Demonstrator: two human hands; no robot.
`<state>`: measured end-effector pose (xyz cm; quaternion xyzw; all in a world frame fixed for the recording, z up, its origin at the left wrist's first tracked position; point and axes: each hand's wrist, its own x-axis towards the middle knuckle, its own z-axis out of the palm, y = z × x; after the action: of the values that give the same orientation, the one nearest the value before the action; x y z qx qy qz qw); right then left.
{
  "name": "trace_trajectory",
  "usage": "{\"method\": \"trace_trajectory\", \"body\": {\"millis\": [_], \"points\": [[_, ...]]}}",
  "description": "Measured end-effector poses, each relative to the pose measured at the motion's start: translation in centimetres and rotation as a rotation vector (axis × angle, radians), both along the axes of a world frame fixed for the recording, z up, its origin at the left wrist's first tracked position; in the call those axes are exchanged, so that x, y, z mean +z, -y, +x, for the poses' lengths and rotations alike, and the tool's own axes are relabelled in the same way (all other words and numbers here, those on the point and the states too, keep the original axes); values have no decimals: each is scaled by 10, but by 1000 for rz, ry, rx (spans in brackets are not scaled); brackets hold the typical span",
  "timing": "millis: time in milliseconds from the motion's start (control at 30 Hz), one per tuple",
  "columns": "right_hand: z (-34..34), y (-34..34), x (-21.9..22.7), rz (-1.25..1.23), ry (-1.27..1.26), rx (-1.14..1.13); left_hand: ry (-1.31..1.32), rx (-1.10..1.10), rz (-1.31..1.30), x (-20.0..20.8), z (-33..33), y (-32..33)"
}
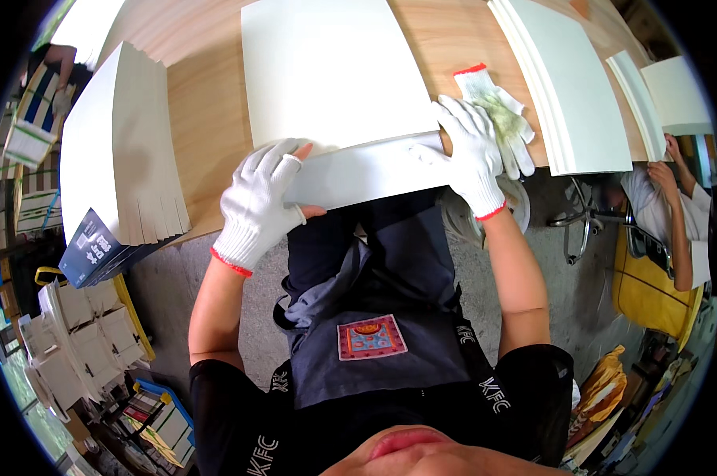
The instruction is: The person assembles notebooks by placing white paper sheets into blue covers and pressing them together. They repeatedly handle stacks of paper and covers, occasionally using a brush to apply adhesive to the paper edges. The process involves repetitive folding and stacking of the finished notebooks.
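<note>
A large white sheet of card (335, 75) lies on the wooden table in front of me. Its near part is a narrow, greyish-white strip (366, 170) that bends down at the table's edge. My left hand (255, 198), in a white knit glove with bare thumb and fingertip, grips the strip's left end, finger above and thumb below. My right hand (469, 151), in a similar glove, lies at the right end. Its fingers stretch forward beside the sheet's corner, and its thumb rests on the strip. A spare stained glove (497, 115) lies against the right hand.
A tall stack of white sheets (136, 151) stands at the table's left, above a dark blue box (97, 250). More white boards (573, 87) lie on the right. Beyond them another person's hands (669, 170) touch a board. A wheeled chair base (584, 226) stands on the floor.
</note>
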<state>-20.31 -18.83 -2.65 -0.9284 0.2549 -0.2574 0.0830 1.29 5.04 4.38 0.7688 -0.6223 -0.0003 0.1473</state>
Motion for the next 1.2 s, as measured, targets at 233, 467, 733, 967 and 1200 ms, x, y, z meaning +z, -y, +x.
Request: {"method": "trace_trajectory", "body": {"millis": [233,467,733,967,1200], "points": [[11,2,68,228,-74,177,101,-110,99,15,0,12],[81,36,109,466,-691,290,-290,135,229,4,62,51],[86,54,41,360,-427,218,-431,302,329,-2,66,63],[81,40,33,274,-297,164,-362,316,379,1,68,65],[81,44,37,285,-419,175,156,-299,809,40,60,127]]}}
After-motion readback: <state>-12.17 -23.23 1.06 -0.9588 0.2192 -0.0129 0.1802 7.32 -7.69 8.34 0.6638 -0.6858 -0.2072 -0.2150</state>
